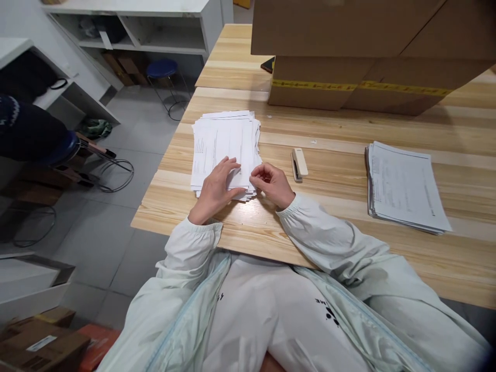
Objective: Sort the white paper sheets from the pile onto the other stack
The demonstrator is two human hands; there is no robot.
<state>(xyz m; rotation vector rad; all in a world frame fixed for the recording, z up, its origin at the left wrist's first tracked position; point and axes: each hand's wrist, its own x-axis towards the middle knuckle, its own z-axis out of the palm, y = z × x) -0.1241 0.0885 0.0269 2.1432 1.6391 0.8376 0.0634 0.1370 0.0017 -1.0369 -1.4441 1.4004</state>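
A thick, uneven stack of printed papers [220,142] lies on the wooden table in front of me. My left hand [219,188] rests on the stack's near part, with thumb and fingers apart. At the near right corner my right hand [273,186] has its fingers curled in, thumb and forefinger pinched on a sheet's edge; how many sheets are between them is hidden. To the right of that hand lies a cream stapler [299,164], touched by neither hand. Further right sits a second, neater stack of printed papers [405,186].
Large cardboard boxes [318,77] with yellow tape stand across the table's back right. A dark phone-like object [267,64] lies beside them. White paper scraps [313,141] dot the wooden table [337,206]. A blue stool [161,68] stands on the floor left of the table.
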